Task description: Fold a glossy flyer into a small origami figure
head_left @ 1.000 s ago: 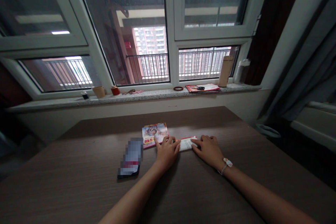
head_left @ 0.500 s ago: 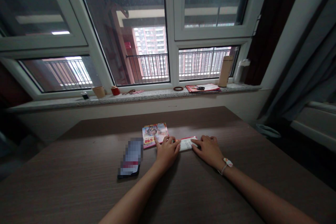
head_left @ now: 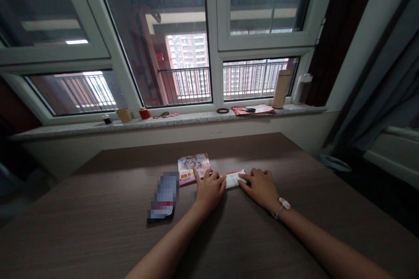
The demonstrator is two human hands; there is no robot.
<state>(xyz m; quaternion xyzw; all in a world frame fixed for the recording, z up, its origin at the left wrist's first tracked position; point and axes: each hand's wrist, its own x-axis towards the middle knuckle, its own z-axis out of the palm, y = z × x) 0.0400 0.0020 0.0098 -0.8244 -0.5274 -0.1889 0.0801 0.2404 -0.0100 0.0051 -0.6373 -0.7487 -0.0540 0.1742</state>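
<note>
A narrow folded leaflet [head_left: 233, 178], white with a red far edge, lies flat on the brown table between my hands. My left hand [head_left: 211, 189] holds its left end with thumb and bent fingers, while the index finger reaches out to the printed leaflets [head_left: 194, 169] beside it. At the right end, the thumb and index finger of my right hand [head_left: 262, 187] press on the folded paper; the other fingers are curled. A bracelet [head_left: 283, 203] circles my right wrist. Part of the folded leaflet is hidden under my fingers.
A phone [head_left: 165, 196] with a blurred screen lies left of my left hand. Along the windowsill [head_left: 196, 117] stand a paper cup [head_left: 123, 115], a red spool [head_left: 144, 113], a brown ring [head_left: 223, 110], papers with scissors [head_left: 250, 110] and a tan flask [head_left: 282, 89].
Both hands stay on the folded leaflet in nearly the same place. The left hand has shifted very slightly to the right.
</note>
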